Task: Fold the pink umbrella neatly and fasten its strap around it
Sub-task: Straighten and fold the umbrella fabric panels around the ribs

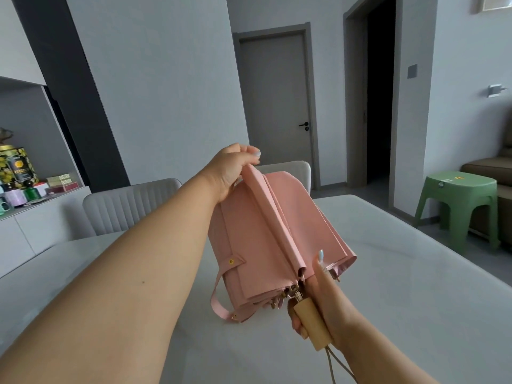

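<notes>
The pink umbrella (266, 239) is collapsed and held above the white table (401, 286), its canopy panels hanging in loose flat flaps. My right hand (318, 309) grips the wooden handle (311, 325) at the near end, thumb raised along the fabric. My left hand (232, 170) pinches the far tip of one folded pink panel and holds it up. The pink strap (219, 300) with a gold snap dangles in a loop from the left flap, unfastened. A beige wrist cord hangs below the handle.
Two grey chairs (127, 209) stand at the table's far side. A green plastic stool (460, 200) sits on the floor to the right by a sofa. A shelf at left holds tins and boxes (19, 167). Closed grey door behind.
</notes>
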Tool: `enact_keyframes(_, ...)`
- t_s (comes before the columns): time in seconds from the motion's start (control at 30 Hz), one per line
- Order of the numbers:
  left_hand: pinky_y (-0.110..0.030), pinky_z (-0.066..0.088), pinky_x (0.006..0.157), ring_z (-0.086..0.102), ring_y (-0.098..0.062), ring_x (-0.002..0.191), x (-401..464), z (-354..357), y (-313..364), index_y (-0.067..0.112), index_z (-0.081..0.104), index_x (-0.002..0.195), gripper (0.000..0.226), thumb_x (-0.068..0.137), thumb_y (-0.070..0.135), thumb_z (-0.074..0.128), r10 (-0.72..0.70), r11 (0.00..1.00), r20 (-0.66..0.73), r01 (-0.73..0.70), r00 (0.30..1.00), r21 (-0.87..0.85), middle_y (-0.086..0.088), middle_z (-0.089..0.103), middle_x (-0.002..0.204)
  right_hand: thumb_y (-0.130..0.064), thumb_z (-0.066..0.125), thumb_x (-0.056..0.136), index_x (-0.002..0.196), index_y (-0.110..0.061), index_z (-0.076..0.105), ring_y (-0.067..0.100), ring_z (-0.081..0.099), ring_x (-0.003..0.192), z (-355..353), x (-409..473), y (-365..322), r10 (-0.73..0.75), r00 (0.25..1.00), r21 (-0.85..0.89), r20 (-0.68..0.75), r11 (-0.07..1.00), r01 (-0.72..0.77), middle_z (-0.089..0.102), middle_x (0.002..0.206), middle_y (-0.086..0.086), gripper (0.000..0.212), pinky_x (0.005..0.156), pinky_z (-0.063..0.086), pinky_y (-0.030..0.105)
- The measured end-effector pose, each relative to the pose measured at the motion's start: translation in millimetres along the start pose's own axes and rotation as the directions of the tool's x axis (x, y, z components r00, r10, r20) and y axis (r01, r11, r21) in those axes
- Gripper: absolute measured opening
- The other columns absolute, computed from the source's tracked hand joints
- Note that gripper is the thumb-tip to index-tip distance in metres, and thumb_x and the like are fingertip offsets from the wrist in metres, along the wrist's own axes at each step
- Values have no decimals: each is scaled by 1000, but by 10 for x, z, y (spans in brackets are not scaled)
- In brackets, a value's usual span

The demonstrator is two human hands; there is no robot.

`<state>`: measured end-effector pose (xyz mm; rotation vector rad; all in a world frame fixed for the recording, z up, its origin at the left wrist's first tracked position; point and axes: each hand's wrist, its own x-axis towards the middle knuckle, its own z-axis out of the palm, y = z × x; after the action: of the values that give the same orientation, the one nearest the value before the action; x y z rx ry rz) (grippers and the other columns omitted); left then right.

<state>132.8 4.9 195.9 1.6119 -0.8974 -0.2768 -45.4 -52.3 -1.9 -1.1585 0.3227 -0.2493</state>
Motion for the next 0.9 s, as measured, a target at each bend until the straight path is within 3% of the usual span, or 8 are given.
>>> enact_keyframes(0.1,-27,39,64,54,-16,75,34,10,21,15,57,84,29,90,43,63,-31,949,-115,65,993,308,-1,56,84,-70,24,91,103,-6,57,27,55,40,0,26,-12,-24,998,-1,-56,1000,24,57,52,18,73,41,47,27)
enact_keyframes(0.2,-30,43,71,55,-21,76,39,0,28,8,61,84,42,77,49,68,-75,890,-144,131,987,437,-5,58,85,-83,32,69,94,-4,55,27,52,43,11,-21,-21,-25,999,-89,-35,996,22,54,59,20,86,42,44,27)
enact_keyframes(0.33,-34,37,82,56,-21,99,28,8,114,17,63,77,13,73,24,73,-108,956,-61,121,992,268,-5,63,103,-89,37,54,90,-2,57,27,54,45,-36,-15,16,-33,999,-94,-31,995,30,54,63,20,96,43,45,27)
enact_keyframes(0.43,-36,34,81,51,-17,94,18,9,140,21,63,75,9,84,22,67,-115,987,-56,120,992,103,2,60,92,-91,38,52,91,0,60,27,55,46,-69,27,17,-44,999,-96,-27,995,41,56,65,21,101,44,46,28)
enact_keyframes(0.53,-31,33,83,49,-17,101,-17,36,135,15,67,94,14,87,27,65,-130,963,-65,142,989,229,0,58,103,-87,40,53,81,-1,62,27,54,45,-63,-9,0,-62,997,-94,-42,994,58,55,59,20,94,44,47,28)
enact_keyframes(0.7,-36,43,98,49,-25,122,-203,145,80,27,46,132,69,70,51,67,-23,913,-220,110,975,392,-3,51,135,-83,41,60,95,-5,55,27,55,45,-12,-37,-28,-87,989,-152,-122,986,68,56,57,17,87,46,46,29)
enact_keyframes(0.8,-29,35,88,45,-25,132,-380,328,-42,37,28,149,66,89,47,56,72,872,-168,20,983,490,1,44,147,-82,45,57,98,-15,54,28,56,47,21,-48,-43,-111,979,-214,-173,974,72,57,54,16,80,48,48,30)
enact_keyframes(0.9,-26,36,83,52,-24,120,-500,436,-158,31,49,138,46,92,25,53,118,811,-140,-15,983,585,0,56,129,-80,49,57,102,-20,53,28,58,48,54,-66,-46,-124,974,-236,-190,969,77,57,56,16,75,50,49,31)
